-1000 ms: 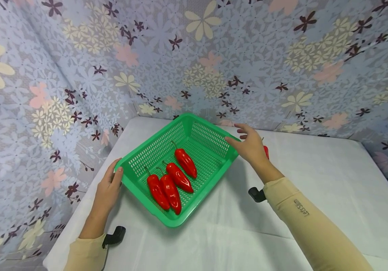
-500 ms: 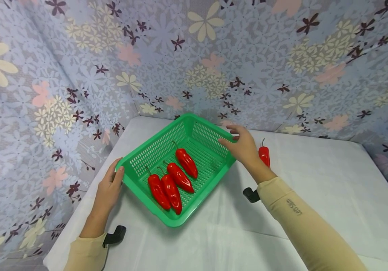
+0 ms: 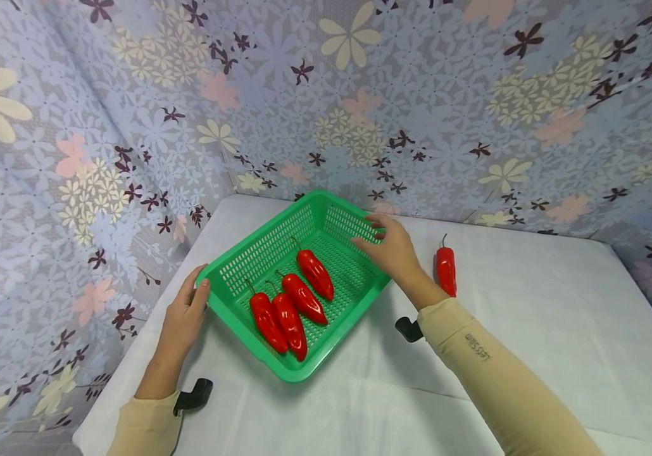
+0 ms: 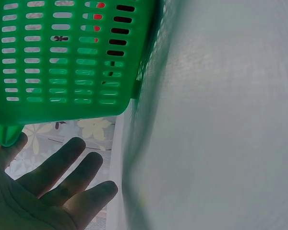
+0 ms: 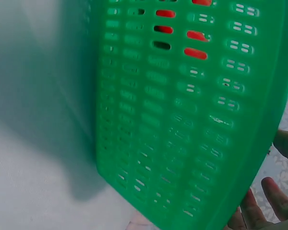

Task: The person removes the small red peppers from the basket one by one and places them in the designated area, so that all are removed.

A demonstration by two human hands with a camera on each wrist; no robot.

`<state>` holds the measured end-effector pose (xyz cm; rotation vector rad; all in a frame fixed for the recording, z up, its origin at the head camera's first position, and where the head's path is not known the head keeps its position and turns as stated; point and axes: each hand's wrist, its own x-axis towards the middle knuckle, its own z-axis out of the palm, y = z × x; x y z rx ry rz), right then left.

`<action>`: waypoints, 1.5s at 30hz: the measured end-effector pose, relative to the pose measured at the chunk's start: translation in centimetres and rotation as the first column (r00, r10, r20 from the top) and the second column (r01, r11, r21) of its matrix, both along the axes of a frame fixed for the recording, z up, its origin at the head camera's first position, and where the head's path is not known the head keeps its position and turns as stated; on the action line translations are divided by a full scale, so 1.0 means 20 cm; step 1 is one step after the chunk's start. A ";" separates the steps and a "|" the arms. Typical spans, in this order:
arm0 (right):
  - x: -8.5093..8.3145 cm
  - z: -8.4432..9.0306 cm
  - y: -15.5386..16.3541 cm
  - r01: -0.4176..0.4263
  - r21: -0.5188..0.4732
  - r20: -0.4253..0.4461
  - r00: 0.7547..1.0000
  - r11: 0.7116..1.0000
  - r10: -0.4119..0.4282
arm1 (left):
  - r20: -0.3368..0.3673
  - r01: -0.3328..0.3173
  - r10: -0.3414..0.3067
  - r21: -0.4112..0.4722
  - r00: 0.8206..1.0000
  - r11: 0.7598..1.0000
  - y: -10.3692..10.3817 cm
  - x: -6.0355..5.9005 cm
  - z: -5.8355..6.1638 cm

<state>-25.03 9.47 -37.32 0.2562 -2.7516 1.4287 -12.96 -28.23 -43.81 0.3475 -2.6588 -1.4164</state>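
Note:
A green slotted plastic basket point(image 3: 349, 272) stands on the white-covered table with several glossy red peppers point(image 3: 314, 274) lying in it, stems toward the back. My left hand point(image 3: 182, 320) pinches the basket's left corner, thumb over the rim; its other fingers point(image 4: 62, 163) stretch out below the rim in the left wrist view. At the right corner my right hand point(image 3: 391, 250) is spread, thumb and fingers parted over the rim, holding nothing. Its fingers point(image 5: 276, 196) show just beyond the rim in the right wrist view. A single red pepper point(image 3: 445, 272) lies on the table outside the basket.
A floral cloth wall point(image 3: 303, 95) rises behind and to the left of the white table point(image 3: 531, 316). Black wrist mounts point(image 3: 194, 396) stick out from both sleeves.
My right hand has moved left from outside the basket to over its right corner, uncovering the loose pepper. The left hand and the basket stay nearly in place.

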 end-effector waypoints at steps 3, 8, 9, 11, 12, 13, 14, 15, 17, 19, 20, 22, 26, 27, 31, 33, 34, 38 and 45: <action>0.00 0.00 -0.02 -0.012 0.028 0.031 0.999 1.000 0.011 | -0.002 0.002 -0.002 0.001 1.000 1.000 0.00 0.00 0.00; 0.01 -0.01 -0.06 -0.047 0.065 0.073 0.996 0.997 0.042 | -0.004 0.005 -0.005 0.003 1.000 1.000 0.00 0.00 0.00; 0.01 -0.01 -0.07 -0.053 0.071 0.078 0.996 0.996 0.047 | -0.002 0.005 -0.005 0.005 1.000 1.000 0.00 -0.01 0.00; 0.01 -0.01 -0.09 -0.075 0.076 0.079 0.994 0.994 0.069 | 0.002 0.003 -0.003 0.010 1.000 1.000 0.00 -0.01 0.01; 0.01 -0.01 -0.10 -0.087 0.076 0.081 0.993 0.993 0.081 | 0.002 0.002 -0.002 0.012 1.000 1.000 0.00 0.00 0.01; 0.01 -0.01 -0.11 -0.096 0.076 0.085 0.992 0.992 0.090 | 0.005 0.001 -0.001 0.014 1.000 1.000 0.00 0.00 0.01; 0.02 -0.02 -0.12 -0.105 0.075 0.091 0.991 0.992 0.098 | 0.009 0.001 -0.001 0.016 1.000 1.000 0.01 0.00 0.01; 0.02 -0.02 -0.13 -0.111 0.074 0.096 0.990 0.991 0.104 | 0.011 0.001 -0.001 0.018 1.000 1.000 0.01 -0.01 0.01; 0.02 -0.02 -0.14 -0.119 0.067 0.106 0.988 0.991 0.111 | 0.015 0.003 -0.003 0.019 1.000 1.000 0.01 0.00 0.01; 0.02 -0.02 -0.16 -0.119 0.067 0.120 0.987 0.991 0.110 | 0.018 0.007 -0.007 0.019 1.000 1.000 0.00 -0.01 0.01; 0.02 -0.02 -0.16 -0.122 0.071 0.127 0.986 0.990 0.112 | 0.018 0.009 -0.009 0.018 1.000 1.000 0.00 -0.01 0.01; 0.02 -0.03 -0.17 -0.133 0.082 0.148 0.982 0.988 0.120 | 0.015 0.009 -0.009 0.014 1.000 1.000 0.00 -0.01 0.01; 0.01 -0.03 -0.20 -0.162 0.099 0.183 0.973 0.982 0.142 | 0.008 0.000 0.000 0.012 1.000 1.000 -0.01 -0.01 0.01; 0.01 -0.03 -0.21 -0.165 0.098 0.189 0.971 0.981 0.144 | 0.005 0.000 0.000 0.014 1.000 1.000 -0.01 -0.01 0.00; 0.02 -0.03 -0.24 -0.163 0.094 0.196 0.970 0.982 0.142 | -0.008 0.001 -0.001 0.017 1.000 1.000 -0.01 -0.01 -0.01; 0.02 -0.04 -0.25 -0.160 0.099 0.192 0.972 0.982 0.138 | -0.012 -0.001 0.001 0.019 1.000 1.000 -0.01 -0.01 -0.01; 0.02 -0.04 -0.26 -0.159 0.104 0.191 0.972 0.982 0.137 | -0.010 -0.003 0.003 0.022 1.000 1.000 -0.01 -0.01 -0.01; 0.01 -0.05 -0.29 -0.157 0.120 0.214 0.968 0.980 0.129 | -0.001 -0.008 0.008 0.032 1.000 0.999 -0.01 -0.02 -0.01; -0.01 -0.07 -0.31 -0.142 0.143 0.293 0.951 0.980 0.095 | 0.007 -0.008 0.008 0.027 1.000 1.000 0.00 -0.02 0.00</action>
